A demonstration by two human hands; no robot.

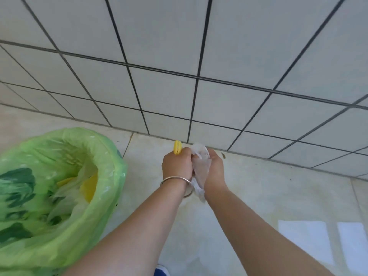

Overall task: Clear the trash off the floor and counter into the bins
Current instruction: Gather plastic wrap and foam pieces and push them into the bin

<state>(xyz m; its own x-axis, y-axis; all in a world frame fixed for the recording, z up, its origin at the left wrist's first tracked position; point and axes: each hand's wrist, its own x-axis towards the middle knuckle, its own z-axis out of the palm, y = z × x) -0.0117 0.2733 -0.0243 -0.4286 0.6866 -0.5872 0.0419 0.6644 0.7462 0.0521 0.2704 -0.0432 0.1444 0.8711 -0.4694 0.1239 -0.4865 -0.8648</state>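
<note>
At nine o'clock my green-lined bin [49, 186] already holds yellow and clear scraps. At centre, my right hand [214, 168] and left hand [177, 164] squeeze a clear plastic wrapper [200, 166]; the left also clutches a yellow piece [177, 147]. Both remain unbinned.

No text, label, brand or number can be read anywhere. The green bin liner [59, 160] carries dark green printing, but it is too blurred and crumpled to make out as words
</note>
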